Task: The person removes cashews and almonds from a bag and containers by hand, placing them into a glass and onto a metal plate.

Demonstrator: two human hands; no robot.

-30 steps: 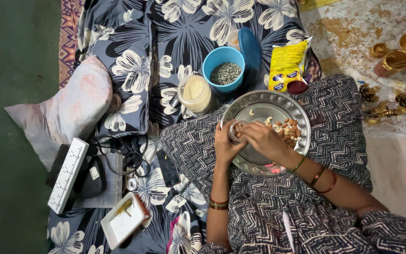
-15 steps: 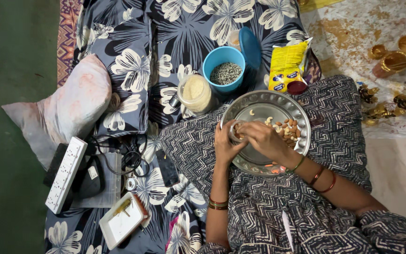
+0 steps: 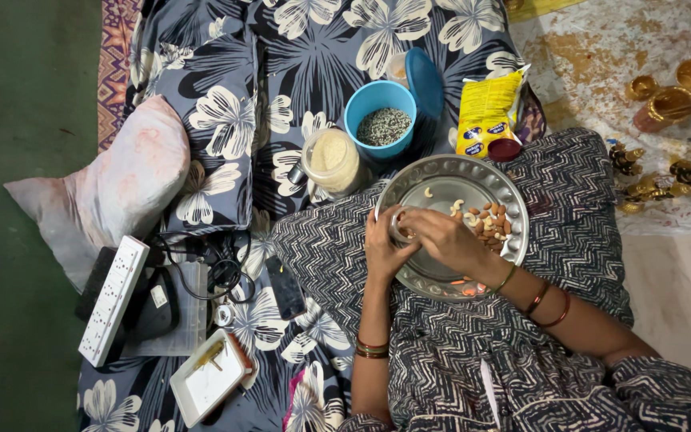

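Note:
A round steel plate [image 3: 449, 176] rests on my lap, with a heap of almonds and cashews [image 3: 489, 220] on its right half. My left hand [image 3: 384, 246] grips a small clear jar [image 3: 401, 223] at the plate's left edge. My right hand [image 3: 445, 237] is at the jar's mouth, fingers bunched over it; whether nuts are pinched in them is hidden. A few loose cashews lie on the bare upper part of the plate.
Beyond the plate stand a blue tub of seeds [image 3: 382, 118] with its lid, a clear jar of pale grains [image 3: 332, 158] and a yellow packet [image 3: 489, 108]. A pillow [image 3: 113, 180], a power strip [image 3: 113, 296], cables and a phone [image 3: 285, 286] lie left. Brass items [image 3: 665, 100] sit right.
My right hand's fingers have closed in a little more over the jar's mouth. The left hand and the plate stay where they were.

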